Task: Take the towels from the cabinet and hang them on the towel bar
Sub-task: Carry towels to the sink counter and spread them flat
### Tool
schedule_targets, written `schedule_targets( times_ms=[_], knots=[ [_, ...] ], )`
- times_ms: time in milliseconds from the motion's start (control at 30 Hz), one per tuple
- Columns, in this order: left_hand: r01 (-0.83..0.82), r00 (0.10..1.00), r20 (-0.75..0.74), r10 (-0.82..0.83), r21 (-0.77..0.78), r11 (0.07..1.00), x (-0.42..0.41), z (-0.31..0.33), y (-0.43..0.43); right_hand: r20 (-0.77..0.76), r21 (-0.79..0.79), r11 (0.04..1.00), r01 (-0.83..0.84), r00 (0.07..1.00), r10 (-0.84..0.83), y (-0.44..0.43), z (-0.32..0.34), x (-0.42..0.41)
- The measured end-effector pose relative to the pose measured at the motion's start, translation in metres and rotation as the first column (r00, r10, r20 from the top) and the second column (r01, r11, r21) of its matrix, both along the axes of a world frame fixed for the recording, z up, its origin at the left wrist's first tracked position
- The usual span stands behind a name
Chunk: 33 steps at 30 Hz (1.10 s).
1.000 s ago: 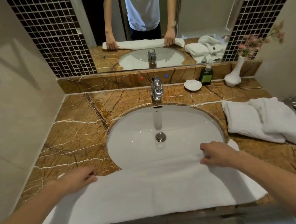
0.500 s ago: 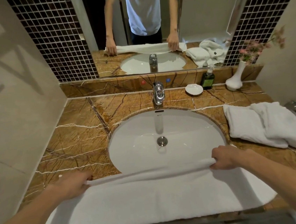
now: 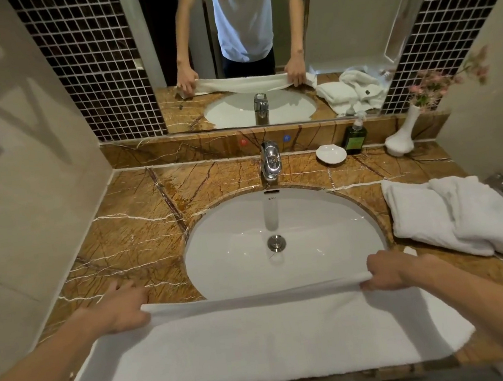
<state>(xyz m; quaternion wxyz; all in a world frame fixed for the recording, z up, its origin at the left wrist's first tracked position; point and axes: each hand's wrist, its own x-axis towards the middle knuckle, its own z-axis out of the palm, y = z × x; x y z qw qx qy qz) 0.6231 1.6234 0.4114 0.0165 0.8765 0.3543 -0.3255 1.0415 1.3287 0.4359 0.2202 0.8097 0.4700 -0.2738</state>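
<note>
Your left hand and right hand are pinching the towel in front of the sink. It's looking soft and limp, so you're gripping both edge ends.

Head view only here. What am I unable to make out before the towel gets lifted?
Head view:
- Left hand grip: blurred, partly under the towel fold.
- Right hand fingertips: curled under that fold.
- Towel pile: count unclear, layers overlap.
- Green bottle label: too small.
- Cabinet, towel bar: not identifiable in frame.
</note>
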Motion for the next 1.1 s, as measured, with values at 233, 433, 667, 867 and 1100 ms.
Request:
schedule_targets(
  times_ms=[233,433,667,867,1100],
  knots=[
    [-0.040,0.998,-0.035,0.046,0.159,0.986,0.007,0.004,-0.001,0.011,0.096,0.995,-0.023,1.000,0.022,-0.005,0.003,0.011],
    [-0.023,0.990,0.138,-0.019,0.294,0.955,0.016,-0.005,-0.014,0.049,0.174,0.983,-0.059,0.997,0.051,-0.009,-0.009,0.011],
    [-0.076,0.909,0.416,0.005,0.154,0.985,0.000,-0.023,-0.037,0.183,0.140,0.975,-0.174,0.972,0.147,-0.016,-0.018,0.003],
    [-0.106,0.881,0.462,0.104,-0.022,0.994,0.005,-0.037,-0.099,0.421,0.249,0.893,-0.374,0.873,0.248,-0.032,-0.029,-0.015],
    [-0.205,0.889,0.421,0.182,0.011,0.979,0.006,-0.055,-0.117,0.257,0.331,0.896,-0.296,0.942,0.216,-0.074,-0.055,-0.082]
  ],
)
